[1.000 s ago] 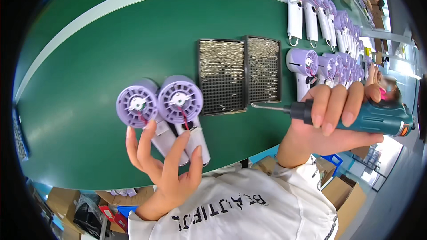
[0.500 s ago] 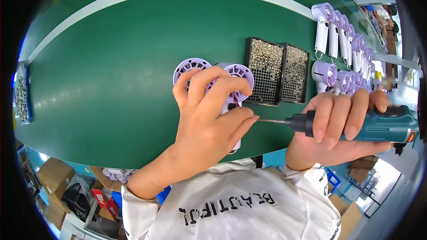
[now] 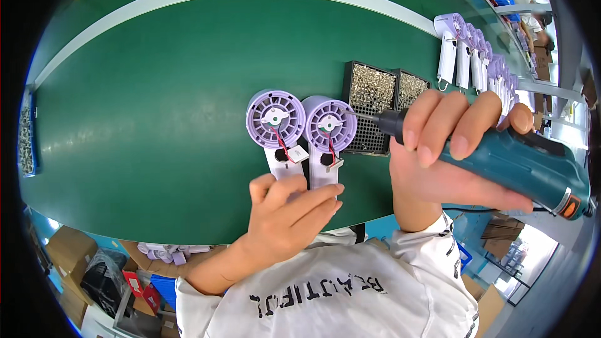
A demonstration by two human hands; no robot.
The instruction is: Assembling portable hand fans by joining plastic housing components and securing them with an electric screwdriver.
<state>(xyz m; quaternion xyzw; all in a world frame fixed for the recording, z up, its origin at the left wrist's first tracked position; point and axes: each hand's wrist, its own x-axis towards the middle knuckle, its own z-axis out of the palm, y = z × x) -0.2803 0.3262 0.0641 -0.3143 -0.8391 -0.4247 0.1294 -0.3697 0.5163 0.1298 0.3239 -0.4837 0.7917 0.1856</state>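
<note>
Two purple-and-white handheld fans, the left fan (image 3: 274,116) and the right fan (image 3: 328,123), lie side by side on the green table. Their round heads face up, with red and black wires running to small parts at the handles. Over the lower handles my left hand (image 3: 285,213) is closed, its fingers curled around them; the handle ends are hidden. My right hand (image 3: 432,169) grips a teal electric screwdriver (image 3: 513,166). The screwdriver's thin bit reaches the right fan's rim at its upper right; whether a screw sits on the tip is too small to tell.
Two black perforated trays of small screws, the nearer tray (image 3: 369,152) and one partly behind my hand, stand beside the fans. More assembled fans (image 3: 447,59) line the table's right side. A blue bin (image 3: 31,170) is at the far left. Cardboard boxes (image 3: 72,250) stand below the table.
My left hand has moved down off the fan heads and away from the bit, onto the handles. The screwdriver has swung up and left, its bit now at the right fan.
</note>
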